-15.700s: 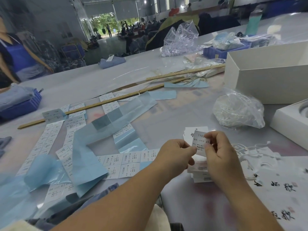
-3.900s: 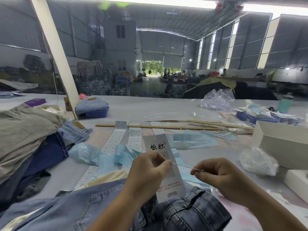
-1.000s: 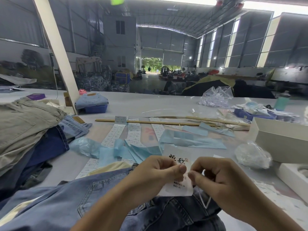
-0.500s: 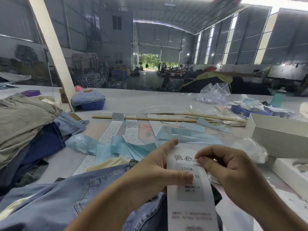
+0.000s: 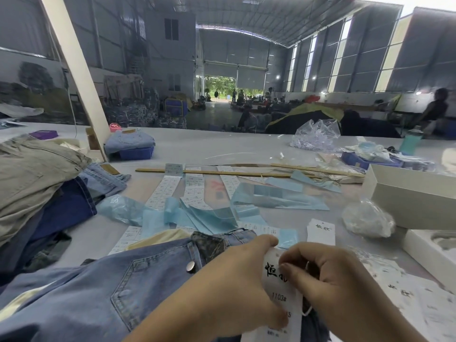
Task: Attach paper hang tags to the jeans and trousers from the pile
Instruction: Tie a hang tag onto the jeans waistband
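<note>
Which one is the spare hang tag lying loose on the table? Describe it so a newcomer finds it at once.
Start at the big white open box on the table's right side, then drop to the crumpled clear bag beside it. Just left of that bag lies the spare hang tag: a flat white card with two black characters, untouched, unlike the tag held in both hands.

White open box (image 5: 404,201), crumpled clear bag (image 5: 314,135), wooden stick (image 5: 222,172), teal bottle (image 5: 410,141) across the table (image 5: 209,144)
</note>
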A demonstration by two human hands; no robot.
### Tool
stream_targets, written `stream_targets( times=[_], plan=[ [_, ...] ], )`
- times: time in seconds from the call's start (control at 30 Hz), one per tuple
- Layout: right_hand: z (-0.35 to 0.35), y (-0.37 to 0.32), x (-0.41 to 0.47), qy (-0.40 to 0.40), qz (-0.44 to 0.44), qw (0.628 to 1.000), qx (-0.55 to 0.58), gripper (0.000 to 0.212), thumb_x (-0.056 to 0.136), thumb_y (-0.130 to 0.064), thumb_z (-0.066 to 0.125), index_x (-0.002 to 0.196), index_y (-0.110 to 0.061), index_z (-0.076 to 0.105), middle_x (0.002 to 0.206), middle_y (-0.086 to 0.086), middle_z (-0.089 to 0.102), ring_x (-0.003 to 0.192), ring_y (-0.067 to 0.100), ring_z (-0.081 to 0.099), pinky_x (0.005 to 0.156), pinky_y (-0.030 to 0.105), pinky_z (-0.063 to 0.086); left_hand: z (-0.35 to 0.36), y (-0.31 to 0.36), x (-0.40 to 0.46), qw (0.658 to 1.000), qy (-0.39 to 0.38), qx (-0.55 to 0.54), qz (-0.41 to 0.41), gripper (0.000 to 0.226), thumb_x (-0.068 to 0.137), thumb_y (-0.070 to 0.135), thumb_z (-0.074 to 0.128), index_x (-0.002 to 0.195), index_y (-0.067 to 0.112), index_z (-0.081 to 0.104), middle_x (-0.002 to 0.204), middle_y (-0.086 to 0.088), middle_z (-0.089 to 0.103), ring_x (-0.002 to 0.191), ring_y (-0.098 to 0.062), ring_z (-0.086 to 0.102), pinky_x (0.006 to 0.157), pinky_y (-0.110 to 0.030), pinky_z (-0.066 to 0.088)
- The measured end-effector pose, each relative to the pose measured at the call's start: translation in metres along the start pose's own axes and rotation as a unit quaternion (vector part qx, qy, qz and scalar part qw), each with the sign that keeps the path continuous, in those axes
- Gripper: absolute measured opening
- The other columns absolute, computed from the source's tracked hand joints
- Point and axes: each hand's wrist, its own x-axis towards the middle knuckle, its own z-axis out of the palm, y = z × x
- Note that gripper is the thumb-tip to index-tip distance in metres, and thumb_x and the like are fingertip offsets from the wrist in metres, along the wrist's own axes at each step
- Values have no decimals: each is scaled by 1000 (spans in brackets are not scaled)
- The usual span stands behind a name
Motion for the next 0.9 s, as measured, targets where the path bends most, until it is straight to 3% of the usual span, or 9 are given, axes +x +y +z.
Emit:
stream_targets(
  times=[0.1,0.2,0.27,0.37,0.5,0.67,0.8,0.9],
  plan=[
    [1,1,-6,8,0,1000,-15,18,81,-18,74,70,-32,71,57,-22,61,58,-3,57,54,10,38,8,3,-3,996,35,75,24,94,73,47,72,148,49,15,137,18,50,117,-4,51,88,-19,47],
    [5,5,-10,10,-2,999,-38,14,81,-19,73,71,-29,71,63,-26,61,64,-3,58,56,11,38,7,-3,0,995,62,81,25,87,75,56,65,149,44,22,142,19,45,125,-2,44,88,-15,35],
    [7,8,-12,12,-1,999,-49,12,81,-21,73,72,-29,71,73,-26,62,69,-1,57,59,13,39,3,-9,5,998,41,38,13,65,80,49,66,140,40,42,126,18,57,111,-1,55,90,-18,44],
    [8,12,-17,11,6,999,-42,16,79,-19,74,70,-32,70,64,-27,60,66,-3,57,58,12,39,5,-17,5,999,5,-51,16,44,81,35,71,123,37,58,106,15,69,94,-3,65,91,-31,54],
    [10,19,-26,41,26,998,-29,14,78,-26,74,76,-38,68,65,-19,66,65,5,62,59,18,46,18,-16,-2,997,8,-79,22,37,72,33,71,107,36,59,94,15,73,84,0,69,82,-34,59],
    [16,26,-34,54,38,997,-26,17,79,-18,73,71,-31,66,63,-16,65,66,7,62,56,15,43,28,-7,-7,999,27,23,38,25,74,40,67,90,22,59,83,5,68,77,-11,65,73,-43,56],
    [20,29,-38,73,45,995,-40,25,77,-13,73,63,-30,63,59,-17,61,61,5,57,52,16,37,29,-1,-7,997,44,46,53,24,78,40,65,76,20,52,68,6,58,63,-11,53,59,-33,44],
    [21,31,-40,80,47,995,-36,24,79,-15,71,63,-30,62,60,-15,60,62,6,56,54,17,38,30,1,-4,996,73,38,47,28,83,42,63,69,21,51,61,9,52,57,-7,44,56,-29,37]
  ],
)
